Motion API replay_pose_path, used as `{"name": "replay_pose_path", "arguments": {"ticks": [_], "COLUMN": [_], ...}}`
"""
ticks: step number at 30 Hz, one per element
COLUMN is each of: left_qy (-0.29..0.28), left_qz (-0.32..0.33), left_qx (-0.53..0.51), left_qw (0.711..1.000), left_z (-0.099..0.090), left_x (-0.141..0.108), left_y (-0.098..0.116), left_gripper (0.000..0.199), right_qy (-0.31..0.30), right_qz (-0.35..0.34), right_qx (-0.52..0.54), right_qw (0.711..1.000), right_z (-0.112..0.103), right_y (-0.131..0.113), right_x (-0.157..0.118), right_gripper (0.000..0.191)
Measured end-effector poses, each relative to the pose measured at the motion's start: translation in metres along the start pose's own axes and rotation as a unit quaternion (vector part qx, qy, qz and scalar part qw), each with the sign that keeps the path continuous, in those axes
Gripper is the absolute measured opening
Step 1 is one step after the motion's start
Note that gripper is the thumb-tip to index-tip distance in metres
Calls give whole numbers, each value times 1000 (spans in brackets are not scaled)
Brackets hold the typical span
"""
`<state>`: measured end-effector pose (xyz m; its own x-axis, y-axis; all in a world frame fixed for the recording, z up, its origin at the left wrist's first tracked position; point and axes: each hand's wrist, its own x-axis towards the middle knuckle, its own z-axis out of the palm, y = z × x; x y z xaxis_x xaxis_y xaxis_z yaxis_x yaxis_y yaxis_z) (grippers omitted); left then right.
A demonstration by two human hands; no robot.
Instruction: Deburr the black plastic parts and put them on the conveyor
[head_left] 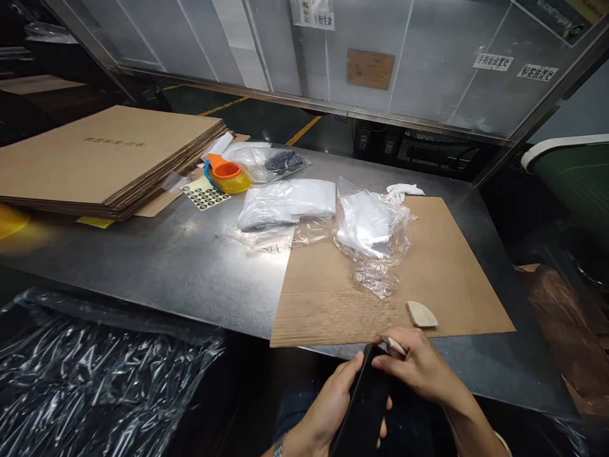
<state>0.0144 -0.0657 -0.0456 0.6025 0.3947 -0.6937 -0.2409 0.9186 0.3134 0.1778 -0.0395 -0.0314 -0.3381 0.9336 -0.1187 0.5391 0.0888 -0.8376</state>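
My left hand [328, 406] is wrapped round a flat black slab [362, 406], long and rectangular, held tilted off the table's front edge. At the slab's upper end, my right hand [423, 365] pinches a small off-white piece [394, 345], its exact kind unclear, with fingertips close against the slab's edge. Just beyond that hand, a beige wedge-shaped pad [421, 315] lies near the front edge of a brown cardboard sheet [447, 266].
Clear bags of white sheets [290, 200] and white items [366, 219] lie on the metal table [204, 260]. Farther left are an orange tape roll [223, 167], a label sheet [204, 195] and stacked cardboard [95, 158]. A white glove [404, 190] sits behind. Black plastic [95, 381] fills the lower left.
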Motion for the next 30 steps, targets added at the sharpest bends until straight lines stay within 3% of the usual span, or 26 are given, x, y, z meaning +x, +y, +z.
{"name": "replay_pose_path", "arguments": {"ticks": [5, 14, 19, 22, 26, 28, 30], "left_qy": [3, 20, 18, -1, -50, -69, -86], "left_qz": [-7, -22, 2, 53, 147, 152, 123], "left_qx": [13, 17, 37, 105, 208, 243, 249], "left_qw": [1000, 999, 999, 993, 966, 956, 957], "left_z": [-3, -3, -3, -8, -14, -17, -21], "left_x": [4, 6, 7, 7, 1, -2, -3], "left_y": [-4, -8, -4, 1, 12, 20, 30], "left_gripper": [65, 61, 57, 54, 51, 47, 46], "right_qy": [-3, -20, -6, 4, -76, -98, -69], "right_qz": [0, -5, 14, 21, -23, -43, -56], "right_qx": [25, 27, 47, 65, 97, 122, 126], "right_qw": [1000, 999, 999, 998, 992, 987, 988], "right_z": [5, 2, 5, 2, -6, -7, -6], "right_y": [5, 6, 7, 9, 11, 10, 7], "right_x": [0, -1, -1, -2, -9, -14, -21], "right_gripper": [34, 40, 37, 33, 40, 43, 44]}}
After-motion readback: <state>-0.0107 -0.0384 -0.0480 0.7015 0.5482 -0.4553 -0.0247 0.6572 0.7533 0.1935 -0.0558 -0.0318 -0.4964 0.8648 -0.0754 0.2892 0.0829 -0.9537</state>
